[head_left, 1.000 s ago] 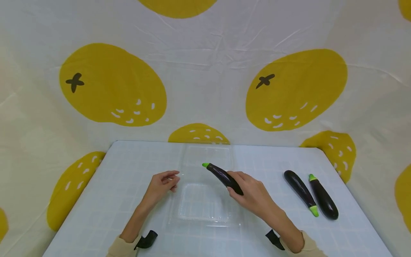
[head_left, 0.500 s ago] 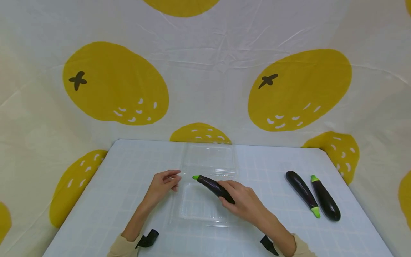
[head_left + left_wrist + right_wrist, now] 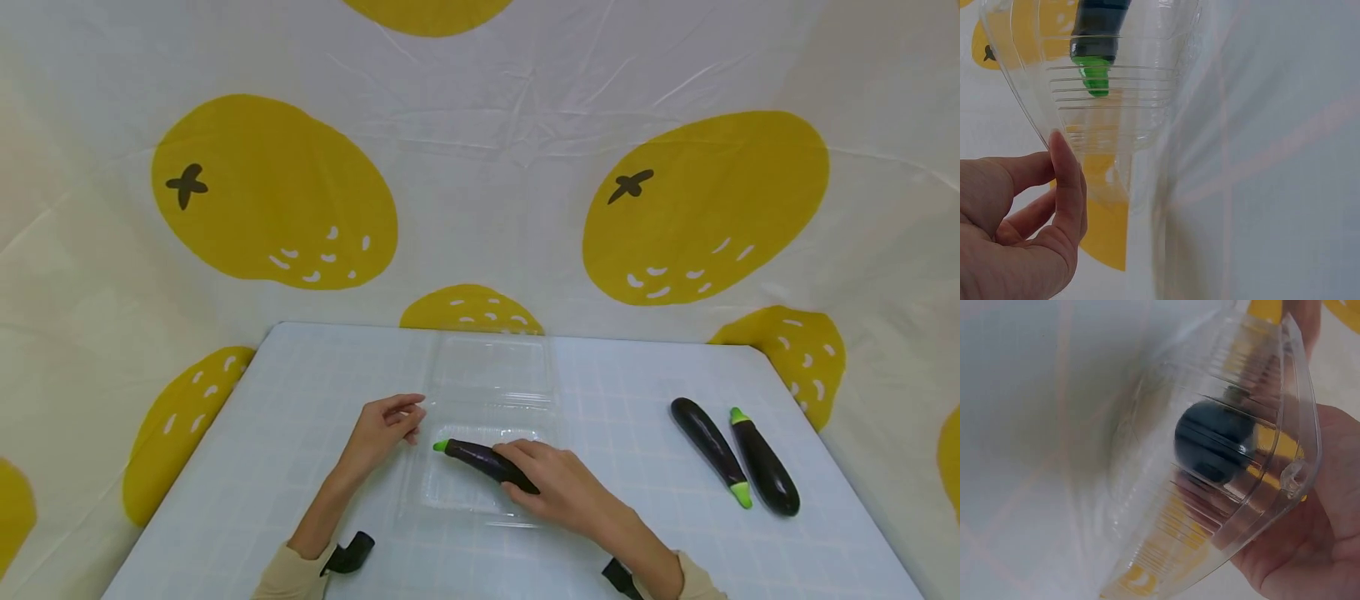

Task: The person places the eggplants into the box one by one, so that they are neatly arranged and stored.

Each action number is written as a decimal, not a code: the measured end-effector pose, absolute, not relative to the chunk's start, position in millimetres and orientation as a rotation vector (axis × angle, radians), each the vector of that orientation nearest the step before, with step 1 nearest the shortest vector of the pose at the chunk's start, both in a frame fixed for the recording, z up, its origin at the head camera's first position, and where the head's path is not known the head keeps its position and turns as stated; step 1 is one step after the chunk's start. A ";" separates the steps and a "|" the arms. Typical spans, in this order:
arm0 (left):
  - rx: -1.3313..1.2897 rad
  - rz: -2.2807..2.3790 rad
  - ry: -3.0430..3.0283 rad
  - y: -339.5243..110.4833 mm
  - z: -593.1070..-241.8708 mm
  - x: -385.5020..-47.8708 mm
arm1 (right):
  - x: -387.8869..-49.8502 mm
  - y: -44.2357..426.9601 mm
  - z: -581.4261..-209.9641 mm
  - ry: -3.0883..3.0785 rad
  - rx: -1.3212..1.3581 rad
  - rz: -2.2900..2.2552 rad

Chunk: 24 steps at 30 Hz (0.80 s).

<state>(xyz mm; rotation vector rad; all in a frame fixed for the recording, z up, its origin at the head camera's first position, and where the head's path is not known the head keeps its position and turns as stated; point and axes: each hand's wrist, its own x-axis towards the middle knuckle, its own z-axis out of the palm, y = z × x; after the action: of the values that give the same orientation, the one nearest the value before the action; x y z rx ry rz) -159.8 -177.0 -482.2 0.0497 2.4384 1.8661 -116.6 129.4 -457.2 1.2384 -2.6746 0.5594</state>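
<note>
My right hand (image 3: 558, 487) grips a dark purple eggplant (image 3: 487, 462) by its thick end. Its green stem end points left, and the eggplant lies over the near tray of a clear plastic clamshell container (image 3: 480, 507). In the right wrist view the eggplant's round end (image 3: 1215, 440) shows through the ribbed clear wall, with fingers behind it. My left hand (image 3: 386, 429) is at the container's left edge, and in the left wrist view thumb and index finger pinch the rim. Whether the eggplant touches the tray floor is hard to tell.
Two more eggplants, one (image 3: 711, 450) with its stem towards me and another (image 3: 765, 462) with its stem away, lie on the table's right side. The container's lid (image 3: 491, 367) is folded back towards the far table edge. A fruit-patterned cloth (image 3: 480, 183) hangs behind.
My right hand has moved left and towards me, lowering the eggplant into the near tray and turning it flatter. My left hand stays at the container's edge.
</note>
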 end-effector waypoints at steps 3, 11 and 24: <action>0.050 1.874 2.433 -177.1 -482.1 -160.1 | -116.8 129.0 -458.6 -2.707 1.287 0.588; 0.073 1.876 2.444 -176.6 -482.1 -159.2 | -118.2 131.2 -459.8 -2.781 1.394 0.672; 0.072 1.892 2.442 -176.8 -482.7 -158.8 | -127.7 134.9 -456.3 -2.957 1.524 0.872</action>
<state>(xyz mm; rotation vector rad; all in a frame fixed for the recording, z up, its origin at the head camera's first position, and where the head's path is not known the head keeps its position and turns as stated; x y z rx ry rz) -158.8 -176.8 -482.7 0.0718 2.4416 1.8916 -127.7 134.9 -456.3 1.5243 -2.9567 0.8720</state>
